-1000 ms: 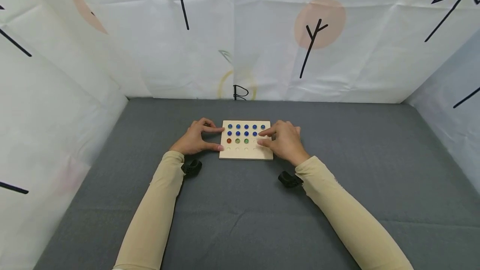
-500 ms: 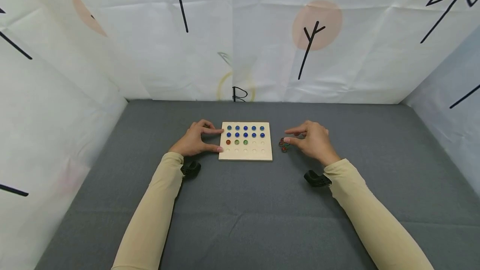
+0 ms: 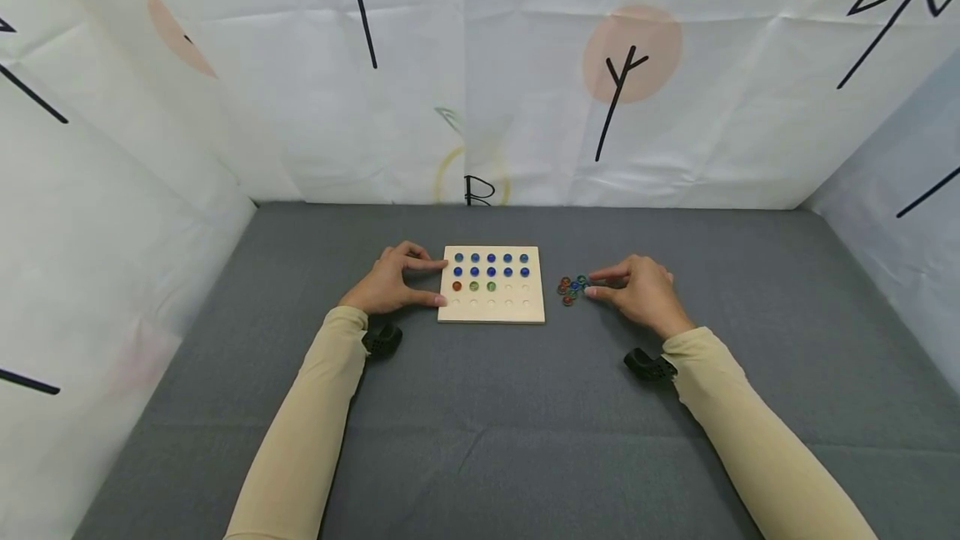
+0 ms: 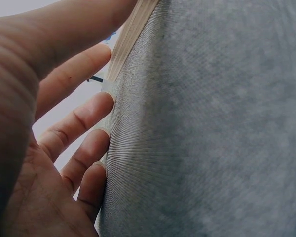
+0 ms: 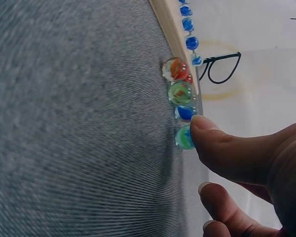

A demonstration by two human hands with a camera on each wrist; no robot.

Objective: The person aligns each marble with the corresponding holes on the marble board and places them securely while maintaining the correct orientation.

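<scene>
A pale wooden board (image 3: 491, 312) with rows of round hollows lies on the grey cloth. Blue marbles (image 3: 491, 272) fill its two back rows; the third row holds one red marble (image 3: 457, 286) and two green ones (image 3: 482, 286). My left hand (image 3: 393, 277) touches the board's left edge with thumb and index finger, fingers spread. To the right lies a small cluster of red, green and blue glass marbles (image 3: 568, 290). My right hand (image 3: 637, 290) is at its right side, thumb overlapping a green-blue marble (image 5: 184, 138) in the right wrist view. The index fingertip is hidden there; I cannot tell if it pinches the marble.
Grey cloth (image 3: 480, 423) covers the table around the board. A white printed curtain (image 3: 525, 65) rises behind the table's back edge, with more white fabric at both sides. Black wrist bands (image 3: 384, 342) sit below the beige sleeves.
My right hand has left the board, moving right to the loose marbles, which it now reaches from the right. A blue marble shows at the second row's right end. The left hand has stayed put.
</scene>
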